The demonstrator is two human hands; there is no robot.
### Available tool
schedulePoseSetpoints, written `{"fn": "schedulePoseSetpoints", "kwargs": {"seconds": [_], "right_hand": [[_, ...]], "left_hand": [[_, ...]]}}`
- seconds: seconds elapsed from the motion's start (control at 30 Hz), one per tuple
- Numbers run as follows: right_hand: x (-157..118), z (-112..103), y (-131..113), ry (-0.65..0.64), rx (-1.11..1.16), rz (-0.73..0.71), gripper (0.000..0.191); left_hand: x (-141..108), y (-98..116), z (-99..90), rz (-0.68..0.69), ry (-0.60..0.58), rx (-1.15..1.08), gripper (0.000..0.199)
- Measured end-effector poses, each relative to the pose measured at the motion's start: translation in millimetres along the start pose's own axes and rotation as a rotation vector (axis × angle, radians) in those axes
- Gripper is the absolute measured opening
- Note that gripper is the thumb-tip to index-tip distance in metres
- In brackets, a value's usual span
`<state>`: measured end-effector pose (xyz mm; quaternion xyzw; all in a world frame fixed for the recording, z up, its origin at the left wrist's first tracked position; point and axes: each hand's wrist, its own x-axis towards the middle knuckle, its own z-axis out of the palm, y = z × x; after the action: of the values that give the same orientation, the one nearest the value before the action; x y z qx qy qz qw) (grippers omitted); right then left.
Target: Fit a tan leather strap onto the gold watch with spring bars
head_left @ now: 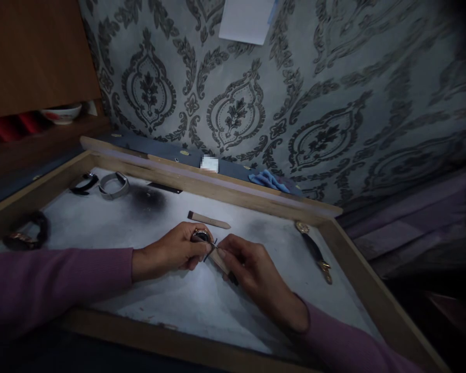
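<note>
My left hand [174,248] is closed around a wristwatch [201,236] with a dark dial, held in the middle of the tray. From the lower right of its case runs a watch strap [219,261], tan on the inner side with a dark end. My right hand [252,264] pinches at the case end of this strap, its fingertips almost meeting my left thumb. Thin dark bits stick out between the fingertips; their kind is too small to tell. Just beyond my hands lies a loose strap piece [209,220], tan side up.
Wooden rims [217,184] surround the white work surface. At left lie a dark watch [27,233], a black-strapped watch [84,183] and a grey band [114,185]. A gold watch with black strap [314,251] lies right. Behind the rim is a blue cloth [270,180].
</note>
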<state>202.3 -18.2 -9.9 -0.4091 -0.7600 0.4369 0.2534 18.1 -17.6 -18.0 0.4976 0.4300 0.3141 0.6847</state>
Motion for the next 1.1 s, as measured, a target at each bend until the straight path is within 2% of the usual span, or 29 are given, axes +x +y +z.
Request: {"fn": "schedulePoseSetpoints", "kwargs": {"seconds": [0.17, 0.47, 0.87, 1.1], "right_hand": [[-2.1, 1.3, 2.8, -0.011, -0.045, 0.006, 0.024], [-3.5, 1.9, -0.7, 0.013, -0.183, -0.072, 0.030], [-2.4, -0.4, -2.0, -0.001, -0.242, -0.122, 0.032], [-2.5, 0.1, -0.9, 0.001, -0.205, -0.119, 0.030]], "left_hand": [[-0.2, -0.6, -0.1, 0.019, -0.017, 0.002, 0.010], [0.3, -3.6, -1.6, 0.074, -0.039, 0.014, 0.011], [-0.3, -6.3, -1.1, 0.093, -0.051, 0.067, 0.010], [-0.9, -6.7, -0.2, 0.090, -0.039, 0.019, 0.012]]}}
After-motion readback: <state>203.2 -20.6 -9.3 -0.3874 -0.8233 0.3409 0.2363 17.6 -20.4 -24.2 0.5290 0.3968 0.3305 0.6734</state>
